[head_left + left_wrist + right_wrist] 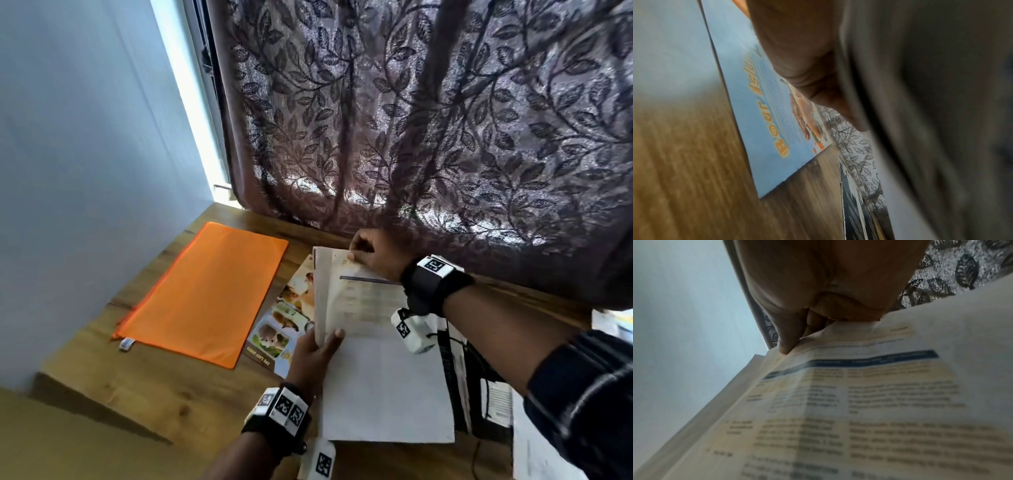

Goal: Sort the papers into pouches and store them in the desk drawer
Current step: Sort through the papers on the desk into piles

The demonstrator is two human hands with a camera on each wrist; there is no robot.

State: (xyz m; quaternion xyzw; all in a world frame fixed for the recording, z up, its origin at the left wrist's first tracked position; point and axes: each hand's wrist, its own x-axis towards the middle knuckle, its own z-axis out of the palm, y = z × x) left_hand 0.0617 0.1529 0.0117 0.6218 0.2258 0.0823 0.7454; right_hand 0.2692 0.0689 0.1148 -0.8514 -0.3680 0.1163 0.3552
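On the wooden worktop (144, 387), right of the orange zip pouch (205, 291), both hands work a stack of papers (383, 387). Left hand (313, 356) grips the lifted sheets at their near left edge, thumb on top, fingers underneath; left wrist view shows its fingers (797, 53) against the paper's underside. Right hand (375, 255) pinches the far top corner of the printed sheet (359, 301), thumb over the page; right wrist view shows the fingers (789, 331) curled on that corner, a blue header bar and blurred table text below. Printed sheet tilted up off the stack, left edge raised. Colourful picture flyer (284, 318) lies flat between pouch and stack, partly under the lifted sheets, just beside the pouch. Pouch flat, zip along its left edge. More papers (534, 442) at far right of the stack. Leaf-patterned curtain (445, 120) hangs behind the pouch and stack
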